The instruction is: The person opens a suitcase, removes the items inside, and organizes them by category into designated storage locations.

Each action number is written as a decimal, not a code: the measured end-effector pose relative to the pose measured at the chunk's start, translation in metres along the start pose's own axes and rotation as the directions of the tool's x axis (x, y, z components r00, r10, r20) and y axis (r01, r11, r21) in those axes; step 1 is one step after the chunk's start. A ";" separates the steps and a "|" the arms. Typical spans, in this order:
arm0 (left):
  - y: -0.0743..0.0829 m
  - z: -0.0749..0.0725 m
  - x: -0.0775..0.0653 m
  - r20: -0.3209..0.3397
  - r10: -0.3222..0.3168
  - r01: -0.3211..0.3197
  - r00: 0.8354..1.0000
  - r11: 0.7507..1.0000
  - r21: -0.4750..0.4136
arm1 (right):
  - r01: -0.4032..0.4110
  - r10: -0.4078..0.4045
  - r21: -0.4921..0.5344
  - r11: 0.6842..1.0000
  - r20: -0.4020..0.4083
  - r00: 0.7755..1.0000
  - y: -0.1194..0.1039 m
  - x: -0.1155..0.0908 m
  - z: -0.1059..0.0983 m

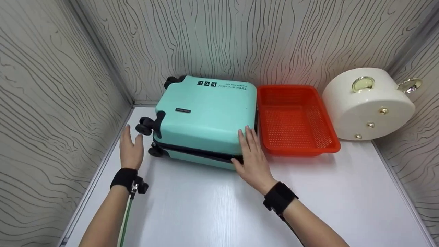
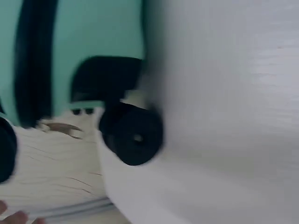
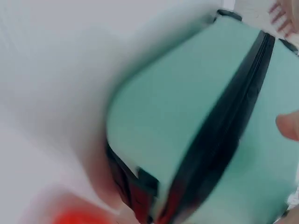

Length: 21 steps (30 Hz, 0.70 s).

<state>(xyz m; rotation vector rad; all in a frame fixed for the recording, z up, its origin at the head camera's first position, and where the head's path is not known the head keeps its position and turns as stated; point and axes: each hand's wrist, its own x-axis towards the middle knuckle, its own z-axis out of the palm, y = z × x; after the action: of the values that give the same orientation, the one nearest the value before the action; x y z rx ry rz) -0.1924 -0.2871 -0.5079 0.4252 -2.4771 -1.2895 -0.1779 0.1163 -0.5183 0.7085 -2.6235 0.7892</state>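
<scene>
We note a booth-like workspace: cream, wood-grain-patterned wall panels (image 1: 212, 41), straight grey corner strips (image 1: 102, 51), smooth white work surface (image 1: 205, 206).

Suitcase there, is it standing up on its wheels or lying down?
Lying down. The suitcase has a broad side facing up, and its wheels stick out sideways toward the left hand.

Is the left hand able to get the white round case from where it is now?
Probably not: the left hand is beside the wheeled end of the turquoise suitcase, and that suitcase and the red plastic basket lie between it and the white round case.
</scene>
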 end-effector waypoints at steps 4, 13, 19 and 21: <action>0.034 0.002 0.005 -0.026 0.211 -0.209 0.977 0.976 0.068 | -0.205 0.199 0.279 0.938 0.050 0.979 -0.005 -0.025 -0.003; 0.094 0.018 0.029 0.255 0.340 -0.422 0.905 0.792 0.441 | -0.443 0.370 0.597 0.669 0.249 0.895 -0.019 -0.037 0.002; 0.093 0.022 0.029 0.301 0.249 -0.377 0.921 0.765 0.522 | -0.448 0.377 0.599 0.664 0.248 0.892 -0.022 -0.035 0.013; 0.093 0.023 0.027 0.306 0.264 -0.395 0.915 0.747 0.535 | -0.445 0.380 0.592 0.672 0.240 0.893 -0.019 -0.035 0.014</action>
<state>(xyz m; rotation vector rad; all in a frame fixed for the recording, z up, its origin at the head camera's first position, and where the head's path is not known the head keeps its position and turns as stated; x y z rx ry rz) -0.2368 -0.2298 -0.4398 -0.0435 -2.9340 -0.4140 -0.1413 0.1072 -0.5366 0.2733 -2.6148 1.8882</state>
